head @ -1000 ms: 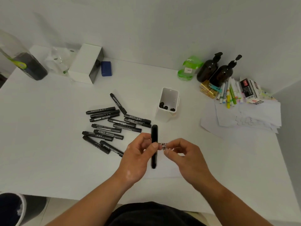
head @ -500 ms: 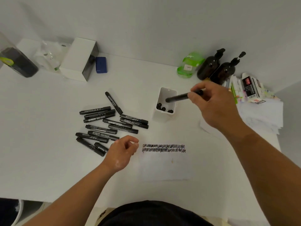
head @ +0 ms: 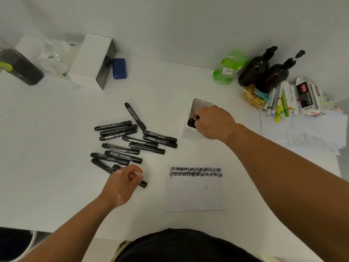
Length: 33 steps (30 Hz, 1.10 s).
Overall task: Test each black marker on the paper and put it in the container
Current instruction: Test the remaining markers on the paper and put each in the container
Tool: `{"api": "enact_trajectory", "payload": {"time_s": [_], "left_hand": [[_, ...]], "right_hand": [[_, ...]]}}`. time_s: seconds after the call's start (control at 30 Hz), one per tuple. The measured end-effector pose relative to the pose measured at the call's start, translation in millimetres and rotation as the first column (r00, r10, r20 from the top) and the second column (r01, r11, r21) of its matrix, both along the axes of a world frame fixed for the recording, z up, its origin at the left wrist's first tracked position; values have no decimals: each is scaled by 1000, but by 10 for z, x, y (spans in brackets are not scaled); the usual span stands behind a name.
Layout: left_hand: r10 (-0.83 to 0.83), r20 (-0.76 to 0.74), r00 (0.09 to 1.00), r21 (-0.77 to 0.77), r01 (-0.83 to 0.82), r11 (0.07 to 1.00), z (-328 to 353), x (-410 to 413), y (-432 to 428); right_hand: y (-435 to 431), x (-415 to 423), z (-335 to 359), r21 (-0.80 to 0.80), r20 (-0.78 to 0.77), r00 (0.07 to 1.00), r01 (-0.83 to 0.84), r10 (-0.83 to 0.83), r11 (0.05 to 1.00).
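Observation:
Several black markers (head: 132, 142) lie in a loose pile on the white table, left of centre. My left hand (head: 122, 184) is curled over the nearest marker (head: 144, 184), gripping it; only its two ends show. The white container (head: 188, 134) stands right of the pile with black marker tops inside. My right hand (head: 211, 121) is at the container's mouth, its fingertips pinching the top of a marker (head: 193, 121) that stands inside. The test paper (head: 195, 193) lies in front of me, with two rows of black scribble along its top.
At the back left are a white box (head: 88, 61), a blue block (head: 119, 68) and a dark jar (head: 20, 67). At the back right stand a green pack (head: 228, 68), two dark pump bottles (head: 264, 70), coloured pens (head: 279, 103) and loose sheets (head: 311, 131).
My right hand carried the tested marker from the paper to the container and lowered it inside. My left hand moved left to the pile and closed on the nearest marker.

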<state>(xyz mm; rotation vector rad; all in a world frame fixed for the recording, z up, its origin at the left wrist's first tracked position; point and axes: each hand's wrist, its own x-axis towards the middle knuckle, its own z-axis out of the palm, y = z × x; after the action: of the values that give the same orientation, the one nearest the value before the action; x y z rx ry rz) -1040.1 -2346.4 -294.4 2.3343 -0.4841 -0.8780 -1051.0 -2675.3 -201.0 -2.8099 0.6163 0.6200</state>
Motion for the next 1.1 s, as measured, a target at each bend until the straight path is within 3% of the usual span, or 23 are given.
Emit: {"api": "enact_trajectory", "payload": {"time_s": [0.17, 0.33, 0.47, 0.57, 0.7, 0.8, 0.87, 0.93, 1.0, 1.1], "left_hand": [[-47, 207, 977, 46, 38, 998, -96, 28, 177], [-413, 390, 823, 288, 317, 904, -236, 39, 271], [-535, 477, 698, 352, 406, 843, -293, 45, 193], [-612, 467, 639, 398, 466, 790, -331, 46, 121], [-600, 450, 661, 372, 472, 799, -309, 19, 30], [-422, 491, 762, 134, 412, 901, -121, -63, -114], [-248, 348, 904, -113, 303, 946, 93, -159, -245], [-90, 127, 988, -244, 119, 963, 301, -256, -376], [9, -112, 994, -311, -44, 949, 460, -340, -481], [33, -472, 881, -439, -267, 858, 638, -467, -538]], "right_hand": [[-2, 142, -41, -15, -89, 994, -66, 65, 998], [6, 170, -17, -17, -112, 991, -74, 72, 997], [44, 82, 61, -77, -40, 998, -56, 53, 995], [67, -77, 224, -31, 78, 995, 65, -63, 997], [133, -490, 408, 95, 325, 914, 225, -244, 970], [264, -922, 400, 227, 371, 858, 287, -355, 931], [402, -1193, 271, 345, 298, 859, 309, -416, 886], [574, -1430, 83, 486, 169, 884, 310, -436, 817], [777, -1624, -93, 591, 48, 924, 279, -379, 756], [1015, -1795, -279, 717, -38, 938, 265, -344, 645]]}}
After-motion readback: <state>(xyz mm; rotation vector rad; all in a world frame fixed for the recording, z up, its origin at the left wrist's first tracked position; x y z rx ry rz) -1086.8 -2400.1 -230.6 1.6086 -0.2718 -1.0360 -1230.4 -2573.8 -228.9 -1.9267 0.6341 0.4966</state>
